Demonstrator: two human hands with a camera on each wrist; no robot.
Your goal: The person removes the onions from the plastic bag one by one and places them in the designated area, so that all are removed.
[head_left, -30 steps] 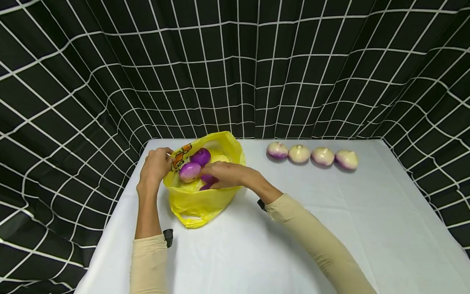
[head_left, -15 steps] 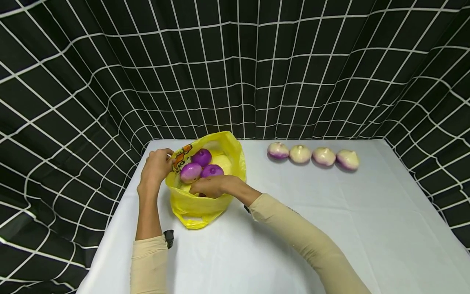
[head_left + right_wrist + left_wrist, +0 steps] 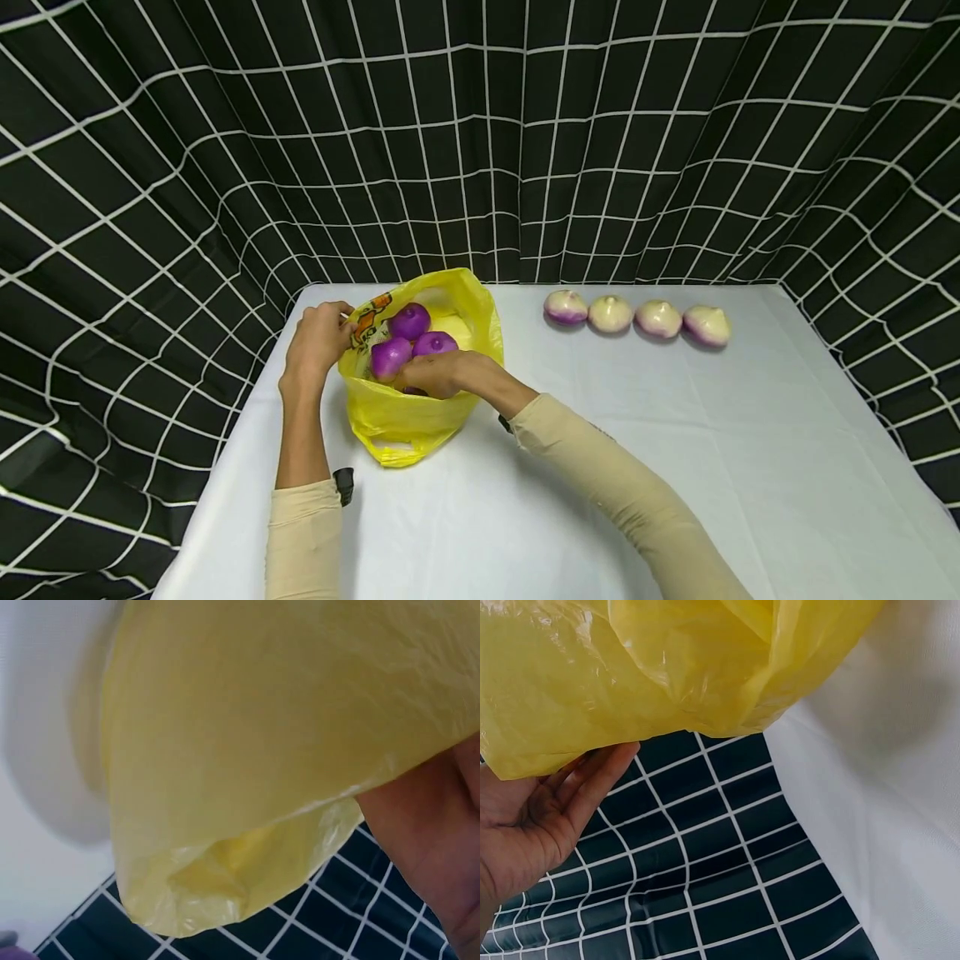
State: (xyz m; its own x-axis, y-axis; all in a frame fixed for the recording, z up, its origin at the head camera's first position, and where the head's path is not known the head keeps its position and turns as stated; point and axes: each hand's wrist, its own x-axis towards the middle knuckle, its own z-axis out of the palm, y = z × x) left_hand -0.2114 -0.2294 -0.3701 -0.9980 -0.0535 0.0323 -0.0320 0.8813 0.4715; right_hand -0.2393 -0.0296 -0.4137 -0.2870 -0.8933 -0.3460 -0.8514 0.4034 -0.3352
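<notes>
Left grip (image 3: 317, 337) pinches the rim of the yellow bag (image 3: 412, 421), right grip (image 3: 435, 373) within its mouth

Leftmost, the left grip has its fingers at the bag's left rim. Just right of it, an orange printed pattern (image 3: 369, 317) runs along the plastic. The bag stands on the white worktop (image 3: 555, 500) between the two grips, its mouth upward. Its long axis runs away from the person, leaning slightly right: the looped handle end lies nearer than both grips, the far rim beyond them.

Right of the left grip, three purple bulbs (image 3: 410, 321) sit together in the bag. One is just left of the right grip's fingertips; another, nub upward, is right behind that grip. A dark purple patch (image 3: 414, 390) shows under the right grip; its fingers are hidden, so I cannot tell whether they hold anything.

Well right of the right grip, four pale bulbs (image 3: 611, 314) form a row.

Only the head view shows the bag's contents. The left wrist view adds the underside of the left fingers meeting the plastic edge, thumb out of sight. The right wrist view shows mostly the bag's outer wall, plus a blurred purple edge (image 3: 15, 952) low at left.
</notes>
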